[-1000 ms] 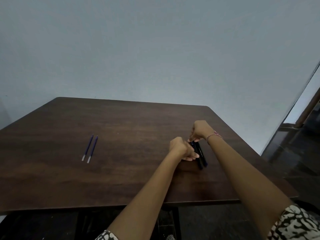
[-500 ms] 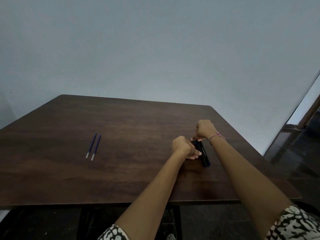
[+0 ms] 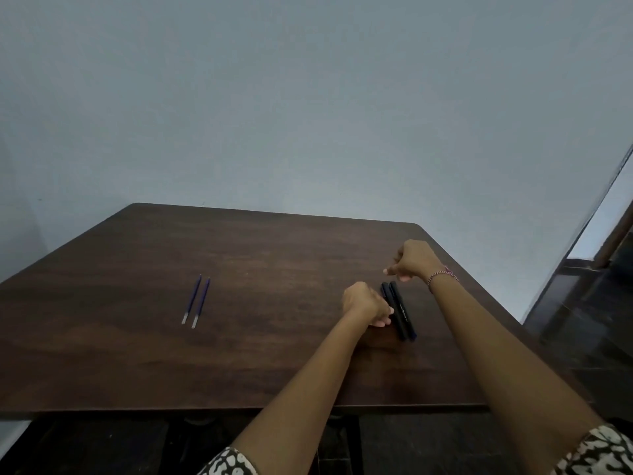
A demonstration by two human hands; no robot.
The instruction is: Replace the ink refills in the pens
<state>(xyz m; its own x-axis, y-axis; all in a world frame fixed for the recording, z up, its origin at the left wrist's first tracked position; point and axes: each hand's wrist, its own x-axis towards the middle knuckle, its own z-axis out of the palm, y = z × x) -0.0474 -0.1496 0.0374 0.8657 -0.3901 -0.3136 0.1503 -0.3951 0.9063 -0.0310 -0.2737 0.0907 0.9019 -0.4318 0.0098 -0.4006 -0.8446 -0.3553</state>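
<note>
Since the frame half a second back, the right hand (image 3: 416, 260) is no longer lying on the far ends of the pens (image 3: 400, 311). It is now hovering just above and beyond them, clear of both barrels. Its fingers are curling inward, with one fingertip poking out to the left, and nothing is showing in its grasp. A thin red-and-white bracelet (image 3: 440, 274) is circling its wrist. The left hand (image 3: 364, 303) is staying where it was, knuckles up, with its curled fingertips lying against the left side of the left pen about halfway along. Whether it is pinching that pen or only touching it, I cannot tell from this angle.

The two dark pens are lying side by side, touching along their length, on the right part of the dark wooden surface (image 3: 274, 354), with their near ends angling slightly rightward. A line of pale print is showing on the right-hand barrel. Well apart from them, toward the left of the surface, two thin blue refills (image 3: 196, 299) are lying parallel and just beside each other, pale tips toward the person.

Both forearms are reaching in from the bottom of the view, with black-and-white patterned sleeves (image 3: 603, 450) showing at the lower edge. A plain grey-blue wall (image 3: 308, 114) is standing behind the surface.
</note>
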